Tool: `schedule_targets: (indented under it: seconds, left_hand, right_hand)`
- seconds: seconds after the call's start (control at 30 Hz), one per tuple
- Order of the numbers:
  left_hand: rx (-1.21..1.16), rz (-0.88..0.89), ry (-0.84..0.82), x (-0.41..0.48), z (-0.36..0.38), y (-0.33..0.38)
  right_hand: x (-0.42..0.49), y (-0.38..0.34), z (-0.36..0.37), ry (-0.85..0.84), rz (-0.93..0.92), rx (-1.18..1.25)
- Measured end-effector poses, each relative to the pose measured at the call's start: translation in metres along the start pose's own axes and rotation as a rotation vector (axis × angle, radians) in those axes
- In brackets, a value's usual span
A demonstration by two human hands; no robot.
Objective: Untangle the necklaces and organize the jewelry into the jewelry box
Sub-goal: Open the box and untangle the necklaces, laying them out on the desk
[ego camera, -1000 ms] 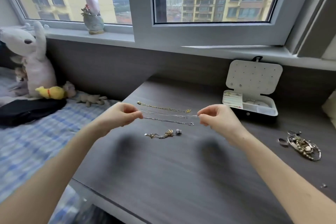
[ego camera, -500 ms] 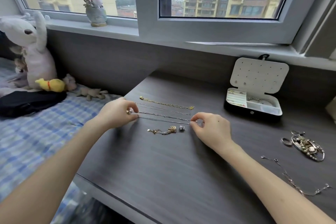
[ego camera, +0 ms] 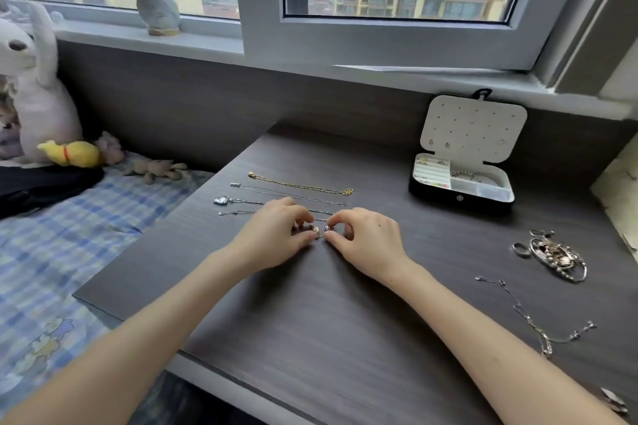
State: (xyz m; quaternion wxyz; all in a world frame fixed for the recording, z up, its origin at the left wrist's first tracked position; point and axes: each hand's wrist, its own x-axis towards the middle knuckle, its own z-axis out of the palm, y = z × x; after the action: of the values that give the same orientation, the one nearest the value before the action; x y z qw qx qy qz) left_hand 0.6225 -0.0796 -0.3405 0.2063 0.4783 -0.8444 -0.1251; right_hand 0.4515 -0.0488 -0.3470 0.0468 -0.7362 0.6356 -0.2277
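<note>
Looking across the surface [ego camera: 345, 338], we see the open jewelry box [ego camera: 459, 199] far right, four straight necklaces [ego camera: 300, 186] in a row, and our left hand [ego camera: 274, 240] and right hand [ego camera: 366, 247] pinching a charm chain [ego camera: 316, 229] beside them.

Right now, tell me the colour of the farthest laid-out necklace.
The necklace is gold; head view.
</note>
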Motion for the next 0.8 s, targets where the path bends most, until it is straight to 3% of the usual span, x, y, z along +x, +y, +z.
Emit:
schedule_targets:
  seconds: [0.37, 0.8]
  left_hand:
    - [-0.138, 0.122, -0.142, 0.008, 0.009, 0.013]
    - [-0.204, 0.496, -0.362, 0.001, 0.040, 0.091]
  right_hand:
    - [-0.032, 0.004, -0.015, 0.009, -0.004, 0.001]
    - [-0.124, 0.030, -0.070, -0.139, 0.014, -0.084]
